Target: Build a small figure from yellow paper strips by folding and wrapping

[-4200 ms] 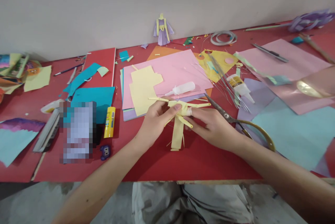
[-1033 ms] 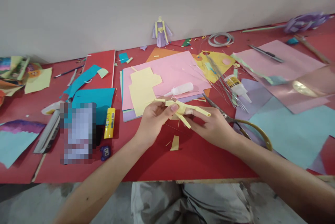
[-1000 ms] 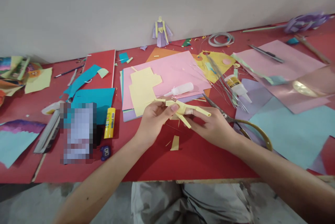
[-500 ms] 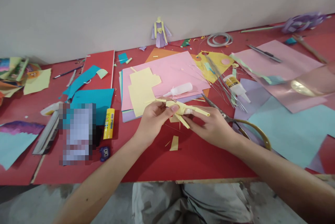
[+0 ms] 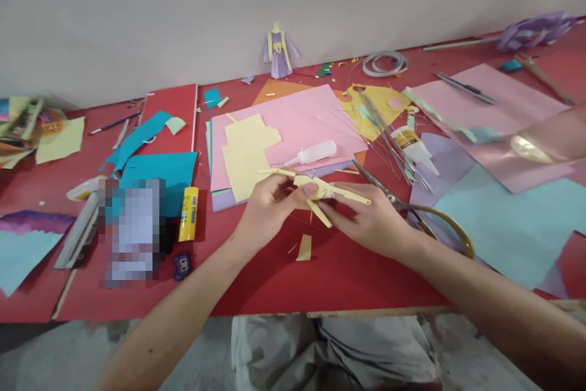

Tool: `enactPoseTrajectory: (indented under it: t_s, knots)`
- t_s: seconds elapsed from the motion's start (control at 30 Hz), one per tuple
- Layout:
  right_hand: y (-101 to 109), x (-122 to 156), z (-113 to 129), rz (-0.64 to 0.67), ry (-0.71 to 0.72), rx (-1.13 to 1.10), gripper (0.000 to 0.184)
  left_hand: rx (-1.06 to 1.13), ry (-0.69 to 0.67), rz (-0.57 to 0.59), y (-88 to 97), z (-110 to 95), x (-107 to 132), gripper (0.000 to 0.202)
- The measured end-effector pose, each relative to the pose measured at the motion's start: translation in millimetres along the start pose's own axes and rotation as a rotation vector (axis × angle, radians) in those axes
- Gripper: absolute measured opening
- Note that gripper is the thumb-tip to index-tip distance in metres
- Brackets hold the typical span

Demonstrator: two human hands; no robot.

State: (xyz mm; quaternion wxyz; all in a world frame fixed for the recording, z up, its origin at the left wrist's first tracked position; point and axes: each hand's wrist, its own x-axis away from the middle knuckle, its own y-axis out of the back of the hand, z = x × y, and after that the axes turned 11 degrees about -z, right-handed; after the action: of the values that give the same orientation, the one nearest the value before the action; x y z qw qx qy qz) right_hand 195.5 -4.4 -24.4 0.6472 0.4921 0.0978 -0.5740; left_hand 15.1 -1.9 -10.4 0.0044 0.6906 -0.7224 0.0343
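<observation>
- The left hand pinches a pale-yellow figure of folded and rolled paper, thumb pressed flat on its middle.
- The right hand touches the figure's other side with bent fingers; the fingertips are partly hidden, so whether they pinch cannot be told.
- The figure sits between the hands, above the smooth red tabletop, showing 3 slender, tube-like limbs.
- Below it lies a small, 4-sided pale-yellow paper offcut.
- Beyond the hands, a translucent white plastic bottle with a tapered nozzle lies on a flat pink paper sheet.
- Near the right hand are metal scissors with curved yellow handles.
- A purple-and-yellow paper doll with a pleated skirt stands upright by the matte grey wall.
</observation>
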Motion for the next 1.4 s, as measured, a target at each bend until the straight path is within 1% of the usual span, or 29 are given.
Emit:
enactPoseTrajectory:
  t_s: [0.23, 0.33, 0.53, 0.77, 1.03, 1.23, 1.4]
  knots:
    - [1.2, -0.5, 0.5, 0.033, -0.022, 0.006, 0.008, -0.036, 0.015, -0.013, 0.2, 0.9, 0.4, 0.021]
    - [2.7, -1.3, 1.7, 0.065, -0.054, -0.014, 0.009, -0.05, 0.032, -0.013, 0.5, 1.4, 0.7, 0.023]
    - [3.3, -2.5, 2.6, 0.092, -0.074, 0.002, 0.009, -0.021, 0.051, -0.011, -0.3, 1.0, 0.6, 0.023]
    - [3.4, -0.9, 1.5, 0.158, -0.09, 0.007, 0.009, -0.035, 0.04, -0.007, -0.7, 1.0, 0.7, 0.022]
    - [4.2, -1.5, 2.3, 0.165, -0.075, 0.019, 0.009, -0.095, 0.021, -0.011, 0.1, 0.9, 1.5, 0.021]
    - [4.6, -0.1, 2.2, 0.199, -0.086, 0.031, 0.012, -0.134, 0.029, 0.02, 0.0, -3.4, 2.6, 0.019]
    - [4.9, -0.7, 2.7, 0.248, -0.071, 0.051, 0.014, -0.18, -0.023, 0.072, -0.1, -7.2, 4.0, 0.021]
